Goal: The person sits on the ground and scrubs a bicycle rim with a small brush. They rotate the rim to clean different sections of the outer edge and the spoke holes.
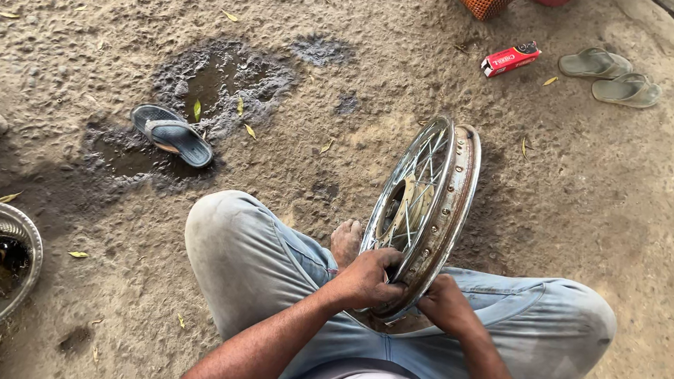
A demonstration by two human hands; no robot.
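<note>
Here the left hand (367,277) is closed over the near edge of a rusty, spoked, round steel wheel rim (429,208), fingers curled inside among the spokes. The right hand (444,304) clasps the same edge from outside, at about five o'clock of the wheel. The rim stands upright on dirt between the person's knees, beside a bare foot (346,241). It looks heavy, stiff and gritty; the outer band gives the surest hold, the thin spokes less so. A blue rubber sandal (172,134) lies at ten o'clock.

Dirt ground (580,201), sandals (608,75), red box (509,59), wheel rim (428,201)
</note>
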